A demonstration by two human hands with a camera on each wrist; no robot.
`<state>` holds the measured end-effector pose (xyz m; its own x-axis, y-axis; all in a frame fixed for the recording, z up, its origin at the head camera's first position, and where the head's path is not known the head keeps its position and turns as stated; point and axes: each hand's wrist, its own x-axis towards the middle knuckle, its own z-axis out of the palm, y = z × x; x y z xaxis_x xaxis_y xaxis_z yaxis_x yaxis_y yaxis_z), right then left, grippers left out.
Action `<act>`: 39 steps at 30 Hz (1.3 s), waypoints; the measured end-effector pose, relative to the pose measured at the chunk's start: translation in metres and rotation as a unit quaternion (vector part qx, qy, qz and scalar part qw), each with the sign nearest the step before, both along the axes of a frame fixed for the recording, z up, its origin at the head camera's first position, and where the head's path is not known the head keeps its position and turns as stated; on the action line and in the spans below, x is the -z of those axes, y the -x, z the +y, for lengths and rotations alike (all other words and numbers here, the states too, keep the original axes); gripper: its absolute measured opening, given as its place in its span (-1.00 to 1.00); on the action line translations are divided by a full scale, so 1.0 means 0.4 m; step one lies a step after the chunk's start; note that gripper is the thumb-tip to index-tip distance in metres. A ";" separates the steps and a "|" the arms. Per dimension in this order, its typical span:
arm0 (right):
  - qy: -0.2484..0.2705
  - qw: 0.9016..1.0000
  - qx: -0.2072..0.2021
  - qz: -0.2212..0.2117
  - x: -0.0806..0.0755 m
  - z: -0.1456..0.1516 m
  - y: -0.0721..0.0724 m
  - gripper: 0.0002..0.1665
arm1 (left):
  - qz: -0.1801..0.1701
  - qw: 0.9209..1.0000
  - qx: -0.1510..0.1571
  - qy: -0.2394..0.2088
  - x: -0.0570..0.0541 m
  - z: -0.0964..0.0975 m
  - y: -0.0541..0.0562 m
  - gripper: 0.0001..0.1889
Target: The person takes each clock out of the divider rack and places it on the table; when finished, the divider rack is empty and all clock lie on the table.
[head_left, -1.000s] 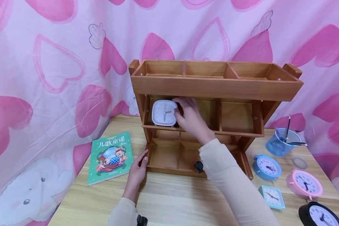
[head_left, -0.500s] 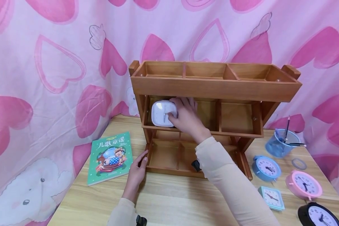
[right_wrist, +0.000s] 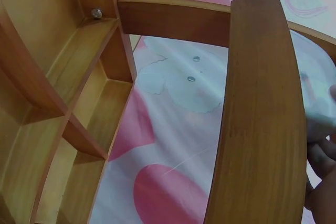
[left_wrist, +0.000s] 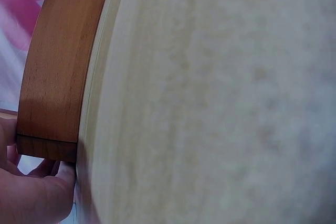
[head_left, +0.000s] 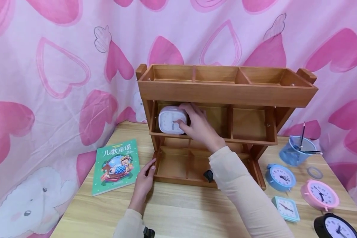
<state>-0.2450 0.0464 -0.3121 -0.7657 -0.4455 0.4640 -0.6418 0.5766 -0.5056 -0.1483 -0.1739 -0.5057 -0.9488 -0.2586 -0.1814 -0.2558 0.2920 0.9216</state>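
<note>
A white square-faced alarm clock (head_left: 170, 122) stands in the left compartment of the middle tier of a brown wooden rack (head_left: 226, 94). My right hand (head_left: 197, 124) grips the clock at its right side, thumb over the face and fingers at the top and behind. In the right wrist view, a wooden board hides part of the clock (right_wrist: 314, 72) and of the right hand (right_wrist: 323, 182). At the rack's lower left corner, my left hand (head_left: 144, 180) holds the side panel. The left wrist view has its thumb and fingers (left_wrist: 34, 198) around the end of the wood.
To the left lies a green children's book (head_left: 116, 167). On the right stand a blue mesh pen cup (head_left: 296, 153), a tape ring (head_left: 314, 172), and blue (head_left: 281, 177), pink (head_left: 319, 195), mint (head_left: 286, 208) and black (head_left: 336, 226) clocks. A heart-patterned curtain (head_left: 178, 29) hangs behind.
My right thumb has moved from the clock's right edge onto its face. The clock has shifted slightly left and its top side now shows. My left hand has stayed in place.
</note>
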 end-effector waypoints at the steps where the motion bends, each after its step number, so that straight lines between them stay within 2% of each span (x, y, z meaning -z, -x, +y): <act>1: 0.003 1.000 -0.005 0.000 0.000 0.002 0.001 -0.52 | 0.004 1.000 0.000 -0.001 0.001 0.001 0.001 -0.59; 5: 0.032 0.999 -0.022 -0.006 0.006 0.007 0.006 -0.52 | 0.010 1.000 0.001 -0.004 0.003 0.004 0.003 -0.59; 8: 0.093 0.995 -0.034 -0.010 0.011 0.007 0.006 -0.54 | 0.009 1.000 0.002 -0.006 0.004 0.006 0.003 -0.59; 11: 0.169 0.985 -0.036 -0.009 0.011 0.009 -0.008 -0.56 | 0.004 1.000 0.001 -0.011 0.005 0.008 0.004 -0.59; 15: 0.256 0.965 -0.056 -0.002 0.002 0.029 -0.040 -0.52 | 0.004 1.000 -0.001 -0.018 0.006 0.010 0.004 -0.60; 19: 0.288 0.954 -0.079 -0.013 0.009 0.075 -0.079 -0.51 | 0.008 1.000 0.001 -0.018 0.004 0.011 0.005 -0.60; 22: 0.285 0.956 -0.067 -0.038 0.042 0.126 -0.117 -0.56 | 0.010 1.000 0.003 -0.015 0.000 0.009 0.003 -0.59; 25: 0.278 0.957 -0.035 -0.073 0.090 0.183 -0.161 -0.63 | 0.011 1.000 0.000 -0.014 -0.004 0.007 0.000 -0.60; 27: 0.267 0.959 -0.002 -0.091 0.119 0.226 -0.195 -0.67 | 0.008 1.000 0.000 -0.013 -0.006 0.007 0.000 -0.60; 30: 0.240 0.965 0.055 -0.092 0.156 0.297 -0.251 -0.70 | 0.002 1.000 0.004 -0.017 -0.008 0.009 0.001 -0.60; 33: 0.216 0.966 0.111 -0.090 0.185 0.366 -0.309 -0.70 | 0.000 1.000 0.004 -0.018 -0.011 0.010 0.001 -0.60; 36: 0.185 0.966 0.151 -0.098 0.217 0.437 -0.365 -0.71 | -0.001 1.000 0.004 -0.018 -0.012 0.011 -0.001 -0.60; 39: 0.147 0.965 0.178 -0.127 0.250 0.509 -0.414 -0.71 | 0.001 1.000 0.005 -0.012 -0.015 0.009 -0.005 -0.59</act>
<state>-0.0795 0.2502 -0.4122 -0.9513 -0.0099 0.3083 -0.2636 0.5452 -0.7958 -0.1462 -0.1702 -0.4997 -0.9516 -0.2443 -0.1863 -0.2516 0.2717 0.9289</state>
